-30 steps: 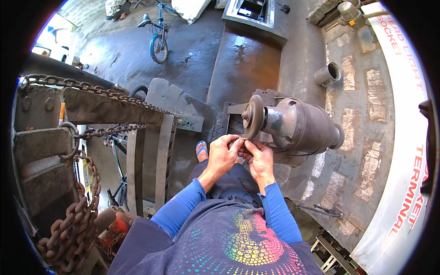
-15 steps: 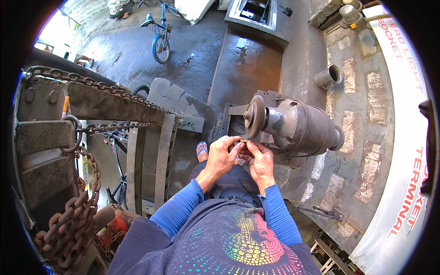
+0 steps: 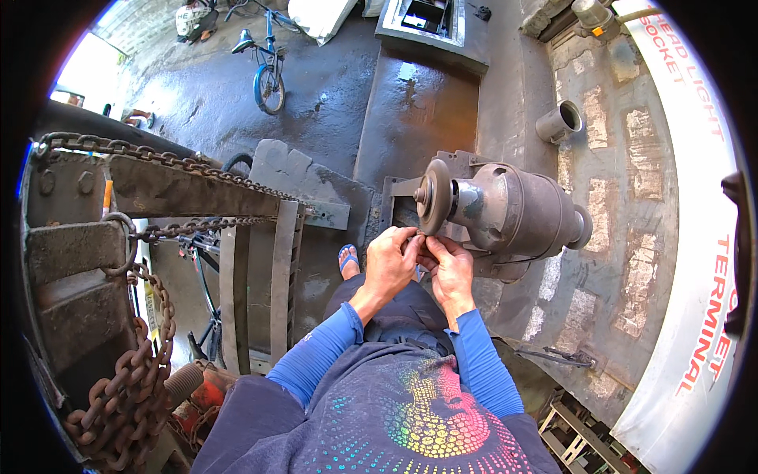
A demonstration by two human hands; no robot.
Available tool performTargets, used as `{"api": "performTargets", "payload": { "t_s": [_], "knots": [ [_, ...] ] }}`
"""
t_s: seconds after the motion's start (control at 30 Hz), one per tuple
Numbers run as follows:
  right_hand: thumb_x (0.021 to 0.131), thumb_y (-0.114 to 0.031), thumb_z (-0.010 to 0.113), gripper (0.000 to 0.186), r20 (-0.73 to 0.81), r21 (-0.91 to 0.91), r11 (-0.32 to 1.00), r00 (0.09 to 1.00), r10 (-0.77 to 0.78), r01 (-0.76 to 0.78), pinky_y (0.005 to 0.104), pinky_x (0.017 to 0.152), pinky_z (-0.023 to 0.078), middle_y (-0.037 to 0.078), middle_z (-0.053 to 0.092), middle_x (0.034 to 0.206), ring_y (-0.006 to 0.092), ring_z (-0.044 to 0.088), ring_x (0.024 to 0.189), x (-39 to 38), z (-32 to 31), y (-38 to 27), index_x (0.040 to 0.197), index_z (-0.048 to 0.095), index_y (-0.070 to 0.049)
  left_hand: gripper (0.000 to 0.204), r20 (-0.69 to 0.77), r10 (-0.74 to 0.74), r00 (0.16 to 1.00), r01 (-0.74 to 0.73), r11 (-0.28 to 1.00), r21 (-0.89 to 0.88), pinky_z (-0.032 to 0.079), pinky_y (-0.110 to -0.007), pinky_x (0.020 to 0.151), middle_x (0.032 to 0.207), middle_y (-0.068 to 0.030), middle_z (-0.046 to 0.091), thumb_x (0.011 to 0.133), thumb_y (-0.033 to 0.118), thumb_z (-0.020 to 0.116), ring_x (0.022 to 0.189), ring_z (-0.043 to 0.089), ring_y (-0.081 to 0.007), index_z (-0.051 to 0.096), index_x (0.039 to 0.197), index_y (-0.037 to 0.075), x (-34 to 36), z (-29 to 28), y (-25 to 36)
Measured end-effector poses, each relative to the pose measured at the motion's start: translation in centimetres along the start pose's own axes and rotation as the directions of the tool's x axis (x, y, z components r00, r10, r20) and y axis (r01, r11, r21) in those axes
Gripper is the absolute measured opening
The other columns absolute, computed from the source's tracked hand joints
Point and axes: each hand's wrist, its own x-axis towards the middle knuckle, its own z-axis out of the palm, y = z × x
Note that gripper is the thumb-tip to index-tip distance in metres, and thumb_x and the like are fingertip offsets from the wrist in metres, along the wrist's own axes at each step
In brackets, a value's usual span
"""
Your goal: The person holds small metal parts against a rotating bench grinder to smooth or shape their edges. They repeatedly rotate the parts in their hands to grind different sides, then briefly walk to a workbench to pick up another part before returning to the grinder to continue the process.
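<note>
Matt metal grinder (image 3: 530, 212); rough chain (image 3: 122, 399)

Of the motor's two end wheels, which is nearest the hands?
The larger left wheel, close to the left hand and right hand; the smaller right wheel sits beyond the motor body.

The left hand (image 3: 387, 261) and right hand (image 3: 452, 276) are pinching a small, mostly hidden piece (image 3: 423, 236) near the 6 o'clock edge of the round wheel (image 3: 435, 199). The motor (image 3: 525, 209) is extending from it toward 3 o'clock. A blue bicycle (image 3: 271, 35) is standing at the view's 11 o'clock.
</note>
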Motion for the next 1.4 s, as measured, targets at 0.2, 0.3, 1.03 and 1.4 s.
{"api": "performTargets", "payload": {
  "t_s": [0.2, 0.3, 1.03, 1.4],
  "knots": [
    [0.099, -0.007, 0.062, 0.020, 0.024, 0.012, 1.000, 1.000, 0.016, -0.016, 0.0335, 0.076, 0.062, 0.015, 0.073, 0.101, 0.0231, 0.073, 0.086, 0.1, 0.3, 0.2, 0.110, 0.068, 0.008, 0.017, 0.017, -0.029, 0.999, 0.030, 0.999, -0.025, 0.054, -0.035, 0.069, 0.088, -0.0165, 0.071, 0.090, 0.012, 0.071, 0.078, 0.070, -0.0272, 0.074, 0.102, 0.000, 0.2, -0.5, -0.3],
    [0.099, -0.007, 0.062, 0.020, -0.023, -0.005, 1.000, 1.000, 0.002, -0.002, 0.0331, 0.075, 0.062, 0.015, 0.073, 0.100, 0.0235, 0.073, 0.086, 0.1, 0.0, -0.1, 0.110, 0.068, 0.008, 0.018, 0.067, -0.080, 0.995, 0.079, 0.997, 0.017, 0.054, -0.035, 0.070, 0.090, -0.0171, 0.072, 0.090, 0.013, 0.071, 0.080, 0.071, -0.0265, 0.073, 0.102, 0.000, 0.2, -0.2, 0.3],
    [0.097, -0.007, 0.066, 0.018, 0.030, -0.016, 1.000, 0.999, 0.011, -0.011, 0.0310, 0.071, 0.063, 0.015, 0.073, 0.101, 0.0220, 0.074, 0.083, -0.5, -0.2, 0.4, 0.109, 0.069, 0.005, 0.022, 0.146, -0.112, 0.983, 0.126, 0.987, -0.096, 0.050, -0.030, 0.064, 0.085, -0.0109, 0.071, 0.092, 0.015, 0.072, 0.069, 0.061, -0.0132, 0.073, 0.107, -0.001, -0.2, -1.8, -0.3],
    [0.097, -0.005, 0.065, 0.016, 0.008, 0.056, 0.998, 1.000, 0.027, -0.027, 0.0318, 0.070, 0.063, 0.014, 0.073, 0.099, 0.0224, 0.073, 0.083, 0.0, 0.0, 0.5, 0.108, 0.069, 0.005, 0.022, 0.225, -0.199, 0.954, 0.250, 0.942, -0.224, 0.053, -0.029, 0.068, 0.086, -0.0090, 0.074, 0.093, 0.014, 0.070, 0.075, 0.066, -0.0098, 0.072, 0.107, -0.003, 0.9, -1.6, -0.7]
  ]
}}
